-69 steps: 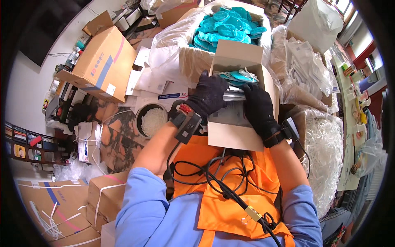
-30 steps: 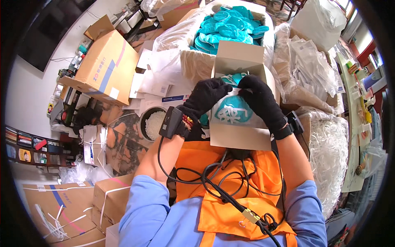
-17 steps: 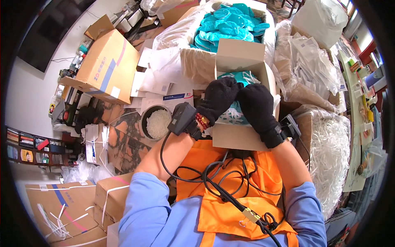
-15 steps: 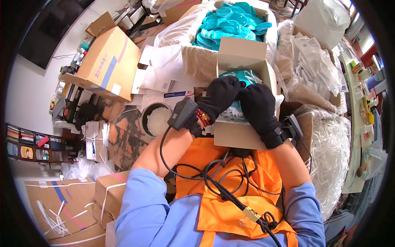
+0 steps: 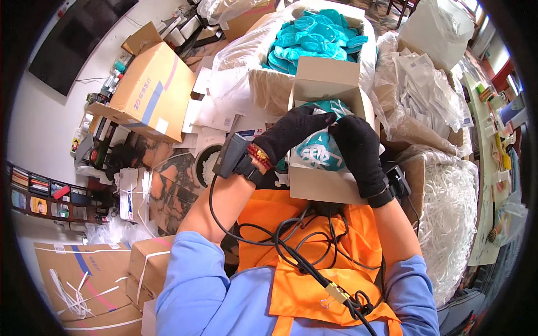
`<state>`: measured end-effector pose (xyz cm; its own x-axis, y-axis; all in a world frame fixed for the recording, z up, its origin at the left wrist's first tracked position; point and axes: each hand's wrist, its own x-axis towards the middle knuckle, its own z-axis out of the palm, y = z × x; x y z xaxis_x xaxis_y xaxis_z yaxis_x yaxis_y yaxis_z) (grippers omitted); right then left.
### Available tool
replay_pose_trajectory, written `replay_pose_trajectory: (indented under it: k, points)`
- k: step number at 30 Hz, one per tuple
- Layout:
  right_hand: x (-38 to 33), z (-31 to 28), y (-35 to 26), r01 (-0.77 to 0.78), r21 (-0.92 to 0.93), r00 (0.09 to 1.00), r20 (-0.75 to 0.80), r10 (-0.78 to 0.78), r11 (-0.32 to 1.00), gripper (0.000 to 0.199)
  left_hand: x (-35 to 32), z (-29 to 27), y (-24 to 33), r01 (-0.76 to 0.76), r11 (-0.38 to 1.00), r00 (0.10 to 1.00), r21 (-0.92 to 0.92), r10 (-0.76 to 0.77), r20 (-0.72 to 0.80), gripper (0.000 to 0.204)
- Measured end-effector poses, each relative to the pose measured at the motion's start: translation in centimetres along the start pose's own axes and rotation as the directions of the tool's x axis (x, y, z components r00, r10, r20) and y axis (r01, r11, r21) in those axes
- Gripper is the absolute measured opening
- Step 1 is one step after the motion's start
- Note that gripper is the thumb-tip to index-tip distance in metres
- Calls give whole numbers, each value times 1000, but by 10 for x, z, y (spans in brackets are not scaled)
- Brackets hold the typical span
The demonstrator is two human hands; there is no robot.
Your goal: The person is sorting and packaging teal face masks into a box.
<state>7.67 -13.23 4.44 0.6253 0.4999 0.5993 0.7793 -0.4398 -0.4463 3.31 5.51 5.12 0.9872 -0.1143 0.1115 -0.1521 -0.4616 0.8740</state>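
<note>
Both gloved hands, left hand [image 5: 291, 131] and right hand [image 5: 358, 148], press curled fingers onto the teal packet [image 5: 319, 154] lying flat in the box [image 5: 322, 187].

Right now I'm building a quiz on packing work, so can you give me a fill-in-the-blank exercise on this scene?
1. Both hands, the left hand and the right hand, wear gloves of the colour ____.
2. They press a teal bagged item into a small open ____.
3. The person's apron is ____.
4. The big lined bin behind holds a pile of ____ items.

Missing words: black; cardboard box; orange; teal
</note>
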Motion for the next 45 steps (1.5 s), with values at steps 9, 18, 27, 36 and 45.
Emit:
replay_pose_trajectory:
  k: [9, 18, 27, 36, 45]
  points:
    - [12, -19, 2, -117, 237, 961, 272, 50, 964, 25, -9, 11, 11, -46, 939, 980, 340, 109, -169, 35]
    - [4, -23, -20, 60, 31, 986, 151, -64, 998, 15, 4, 38, -6, -83, 505, 915, 859, 379, -135, 14]
    - [-22, -36, -50, 361, -92, 876, 375, -303, 928, 10, 40, 35, -54, -59, 688, 979, 723, 183, -94, 19]
    - [-45, -39, -55, 445, -75, 788, 507, -350, 893, 14, 16, 40, -11, 82, 659, 991, 748, 23, -129, 21]
    - [-28, -63, -24, 233, -210, 947, 270, -172, 950, 29, -6, 31, -15, -174, 731, 959, 660, -26, 282, 22]
